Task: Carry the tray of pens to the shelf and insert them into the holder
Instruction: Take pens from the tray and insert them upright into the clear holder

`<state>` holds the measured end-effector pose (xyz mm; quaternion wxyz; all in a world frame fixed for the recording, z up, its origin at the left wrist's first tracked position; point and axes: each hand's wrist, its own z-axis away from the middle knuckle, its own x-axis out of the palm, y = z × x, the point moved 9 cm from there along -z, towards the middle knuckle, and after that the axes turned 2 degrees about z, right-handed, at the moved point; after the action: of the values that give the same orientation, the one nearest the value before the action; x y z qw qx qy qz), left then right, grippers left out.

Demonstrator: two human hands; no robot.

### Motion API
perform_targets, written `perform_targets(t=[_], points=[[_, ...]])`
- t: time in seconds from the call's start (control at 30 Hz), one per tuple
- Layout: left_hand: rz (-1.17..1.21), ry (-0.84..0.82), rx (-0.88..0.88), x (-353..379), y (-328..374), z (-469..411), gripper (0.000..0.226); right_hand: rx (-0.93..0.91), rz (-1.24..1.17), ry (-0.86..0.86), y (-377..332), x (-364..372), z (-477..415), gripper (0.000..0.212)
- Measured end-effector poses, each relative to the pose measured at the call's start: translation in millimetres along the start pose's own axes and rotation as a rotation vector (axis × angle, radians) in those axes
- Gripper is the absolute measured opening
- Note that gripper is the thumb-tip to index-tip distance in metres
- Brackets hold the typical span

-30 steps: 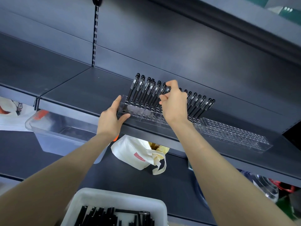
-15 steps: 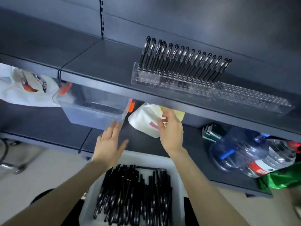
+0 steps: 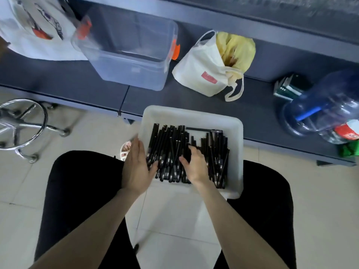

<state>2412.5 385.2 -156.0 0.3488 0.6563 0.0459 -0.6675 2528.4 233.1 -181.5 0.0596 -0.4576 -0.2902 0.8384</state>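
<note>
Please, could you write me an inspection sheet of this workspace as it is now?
Surface: dark lower shelf; pale tiled floor below it.
Job's things: white tray full of black pens; holder not in view.
Clutter: clear box, cloth bag, water bottle, printed bag, all on the shelf.
Grippers: left hand flat against the side of the pens; right hand on the pens, grip unclear.
Cables: nothing seen.
Surroundings: chrome stool at the left; dark trousers.

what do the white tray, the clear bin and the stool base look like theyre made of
Tray: opaque white plastic, matt, by its moulded rounded rim. Clear bin: transparent plastic, slightly glossy; the shelf shows through its walls. Stool base: probably chromed metal, since it gives bright mirror-like reflections.
</note>
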Motion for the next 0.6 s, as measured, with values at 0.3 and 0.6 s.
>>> perform_targets(t=[0.3,0.6], points=[[0.016,0.010,-0.006,6,-1,0,0.078,0.131,0.066,-0.095,13,26,-3,0.060],[0.008,0.060,0.011,4,2,1,0.076,0.173,-0.057,-0.097,18,27,-3,0.027]])
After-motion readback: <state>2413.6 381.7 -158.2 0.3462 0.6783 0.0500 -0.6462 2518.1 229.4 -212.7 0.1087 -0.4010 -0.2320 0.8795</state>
